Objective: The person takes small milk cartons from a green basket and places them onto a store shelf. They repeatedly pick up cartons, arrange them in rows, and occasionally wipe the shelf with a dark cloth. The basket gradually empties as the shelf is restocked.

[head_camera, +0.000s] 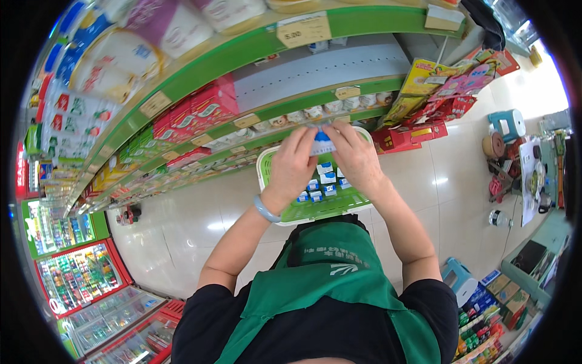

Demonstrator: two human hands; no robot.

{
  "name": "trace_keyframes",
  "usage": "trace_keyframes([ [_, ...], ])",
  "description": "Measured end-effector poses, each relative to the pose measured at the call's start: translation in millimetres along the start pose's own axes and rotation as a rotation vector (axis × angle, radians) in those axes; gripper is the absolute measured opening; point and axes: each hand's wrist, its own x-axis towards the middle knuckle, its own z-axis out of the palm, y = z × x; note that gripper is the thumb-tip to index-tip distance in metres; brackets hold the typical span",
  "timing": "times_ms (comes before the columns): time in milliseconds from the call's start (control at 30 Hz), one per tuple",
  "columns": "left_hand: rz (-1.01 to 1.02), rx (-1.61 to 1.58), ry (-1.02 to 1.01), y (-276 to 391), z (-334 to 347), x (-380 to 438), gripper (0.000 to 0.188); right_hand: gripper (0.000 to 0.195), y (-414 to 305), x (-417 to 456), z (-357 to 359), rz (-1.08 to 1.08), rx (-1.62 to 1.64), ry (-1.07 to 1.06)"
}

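Between both hands, above a green shopping basket (309,211), is a small white-and-blue carton (323,144). My left hand (293,161) grips its left side, a pale bangle on the wrist. On the carton's right side are the fingers of my right hand (357,157), which cover part of it. Below, several similar white-and-blue cartons (328,178) stand in the basket. The basket has a white rim and slotted walls; its far part is hidden behind my hands.
Shelving with green price rails (363,22) rises ahead and to the left. Its middle shelf holds red boxes (198,109); cups (313,112) line a lower shelf. Snack packets (436,86) hang at the shelf's right end. Blue stools (507,123) and a counter stand right, glass-front coolers (79,280) left.
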Motion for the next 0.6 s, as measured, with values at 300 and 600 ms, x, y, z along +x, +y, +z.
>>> trace_keyframes([
  [300, -0.14, -0.054, -0.443, -90.0, 195.5, -67.2, 0.051, 0.048, 137.3, -125.3, 141.0, 0.382, -0.068, -0.151],
  [600, -0.258, -0.027, -0.575, -153.2, 296.8, -111.1, 0.046, 0.031, 198.0, -175.9, 250.7, 0.633, -0.141, -0.24],
])
